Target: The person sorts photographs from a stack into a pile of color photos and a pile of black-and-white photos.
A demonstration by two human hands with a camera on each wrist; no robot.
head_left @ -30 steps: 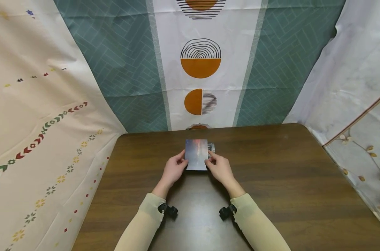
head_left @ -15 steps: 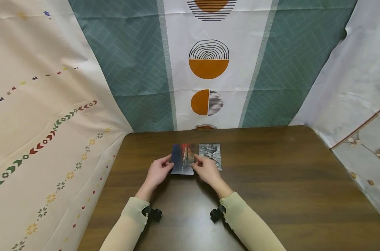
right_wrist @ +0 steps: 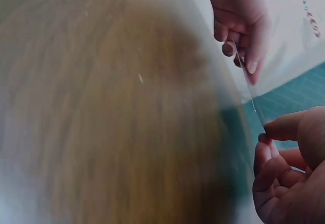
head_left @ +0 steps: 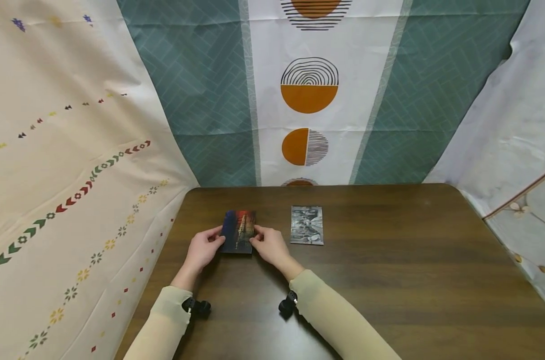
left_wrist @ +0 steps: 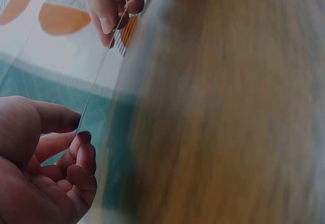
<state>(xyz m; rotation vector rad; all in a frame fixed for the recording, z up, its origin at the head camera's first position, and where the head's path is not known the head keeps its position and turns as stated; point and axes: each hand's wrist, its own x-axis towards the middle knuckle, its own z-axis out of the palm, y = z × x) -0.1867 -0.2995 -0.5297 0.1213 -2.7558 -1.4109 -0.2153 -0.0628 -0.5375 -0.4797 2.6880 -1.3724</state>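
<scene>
Blue, red and orange colour the printed card (head_left: 238,231), which stands between two bare hands toward the left part of the worktop (head_left: 412,260), near its far edge. The left hand (head_left: 205,245) has a pinching grip on the card's left side, and the right hand (head_left: 270,246) pinches its right side in the same way, thumb against fingers. A pale golden, tower-like shape rises through the card's picture. Both wrist views catch the card edge-on, as a thin line running from one hand to the other, with the wood blurred beside it.

To the right of the right hand, apart from it, a grey picture card (head_left: 306,225) lies flat on the brown wood; its fine detail is too small to make out. Pale yellowish sleeves (head_left: 344,317) reach to the wrists, where small black cameras (head_left: 202,309) are strapped. Behind the far edge hangs a teal and white cloth (head_left: 209,75) with orange circles, and a cream patterned cloth (head_left: 74,165) hangs at the left.
</scene>
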